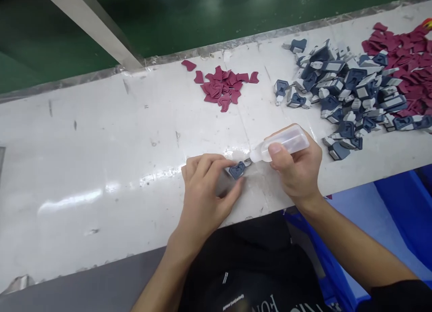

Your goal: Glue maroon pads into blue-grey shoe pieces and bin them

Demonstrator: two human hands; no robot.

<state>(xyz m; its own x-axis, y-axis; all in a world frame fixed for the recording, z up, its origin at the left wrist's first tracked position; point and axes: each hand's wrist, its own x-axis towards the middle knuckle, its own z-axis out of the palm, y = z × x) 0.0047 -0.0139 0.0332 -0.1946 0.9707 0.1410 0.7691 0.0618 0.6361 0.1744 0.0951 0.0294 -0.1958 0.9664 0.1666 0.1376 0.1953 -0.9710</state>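
The blue part (237, 170) lies at the near side of the counter (118, 159), between the left hand (205, 186) and the right hand (300, 172). It sits right at the left fingertips, so the left hand is the nearer one. Its long axis slants, with the broad recessed body to the left and near, and the narrow grey end to the right and slightly far, towards the bottle (292, 138). The bottle is tipped over almost level, its body to the right and far, its narrow end pointing left and a little near at the grey end of the part. Whether its tip touches the part cannot be told.

The left hand is nearly closed in a pinch: the forefinger is on the far side of the part, the thumb on the near side, with a narrow gap filled by the part. The other fingers are bent beside the forefinger. The right hand is wrapped around the bottle, thumb laid along its near side and fingers mostly hidden behind and under it.

Farther off, a small red pile (221, 87) lies beyond the part, while the blue pile (351, 82) is to the right and far, beside the large red pile (413, 69).
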